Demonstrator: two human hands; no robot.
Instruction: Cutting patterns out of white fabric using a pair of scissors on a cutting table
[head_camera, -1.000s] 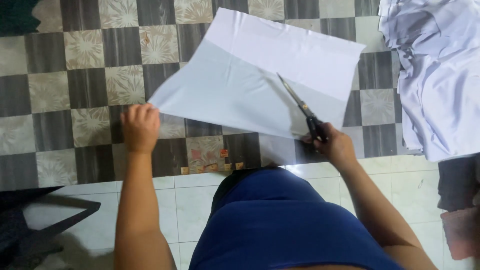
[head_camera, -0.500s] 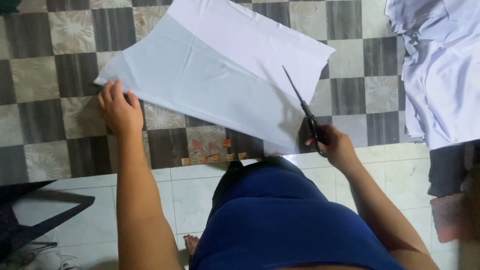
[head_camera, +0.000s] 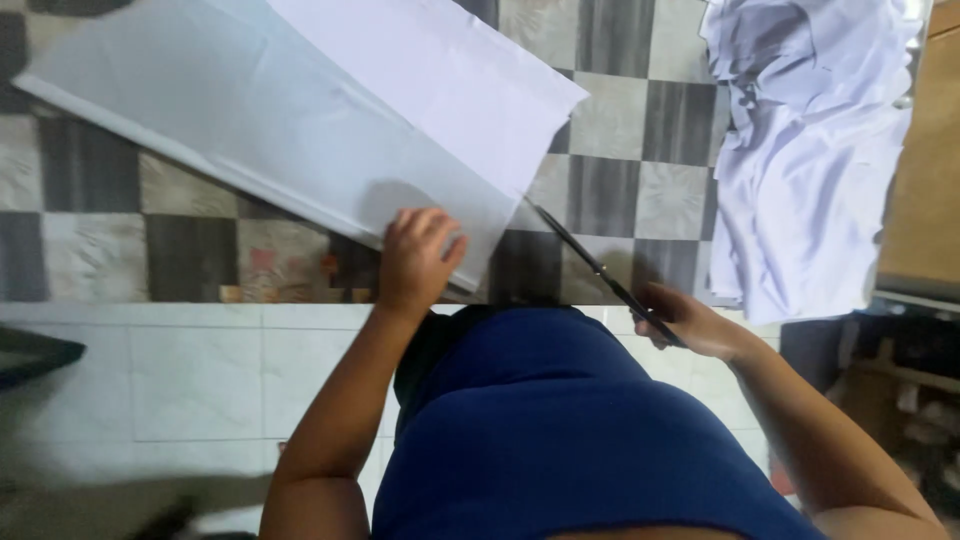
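A large folded piece of pale white cloth lies spread on the checkered tile floor. My left hand rests on its near edge, fingers pressing the cloth flat. My right hand grips the handles of a pair of dark scissors. The blades point up and left, with the tips at the cloth's near right corner. My blue-clad lap fills the bottom middle of the view.
A heap of crumpled white cloth lies at the right. A wooden piece stands behind it at the far right. Plain white tiles run along the near side, with a dark object at the left edge.
My left hand has slid right along the cloth's near edge toward the scissors. The cloth now sits farther left in view. My right hand with the scissors has drawn back to the cloth's corner.
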